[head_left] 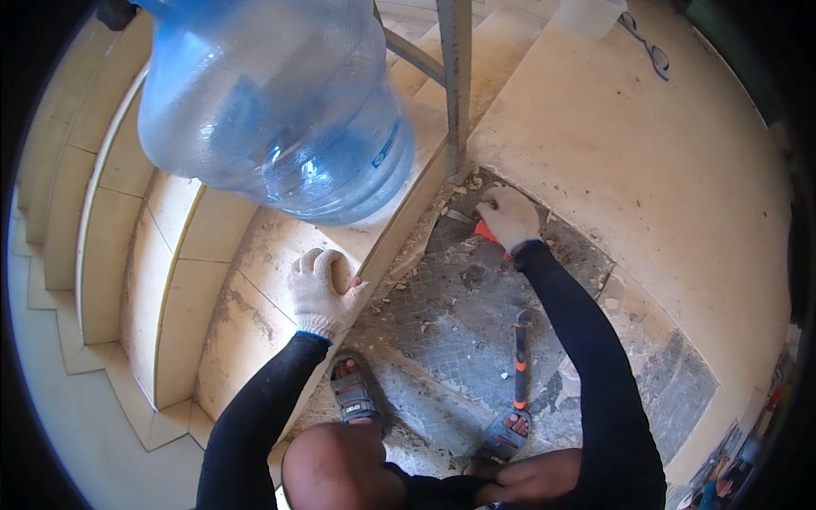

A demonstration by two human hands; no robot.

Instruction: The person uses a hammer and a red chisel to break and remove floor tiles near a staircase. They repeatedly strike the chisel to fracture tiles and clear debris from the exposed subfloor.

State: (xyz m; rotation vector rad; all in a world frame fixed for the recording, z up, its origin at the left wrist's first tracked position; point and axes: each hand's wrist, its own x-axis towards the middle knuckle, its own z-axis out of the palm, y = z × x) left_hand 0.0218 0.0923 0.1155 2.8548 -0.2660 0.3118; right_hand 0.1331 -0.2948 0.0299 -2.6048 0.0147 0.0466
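My right hand, in a whitish knit glove, is closed around the red handle of what looks like a scraper. A short grey blade shows beside the fingers, low over the chipped floor near the foot of a metal post. My left hand, gloved too, rests on the edge of the tiled step. Its fingers curve and the thumb stands apart, with nothing held. A hammer with a black and orange handle lies on the floor between my right forearm and my feet.
A large blue water bottle stands on the step beyond my left hand. The metal post rises at the floor's corner. Rubble bits lie on the bare cement patch. Glasses and a white container sit on the far-right tiles.
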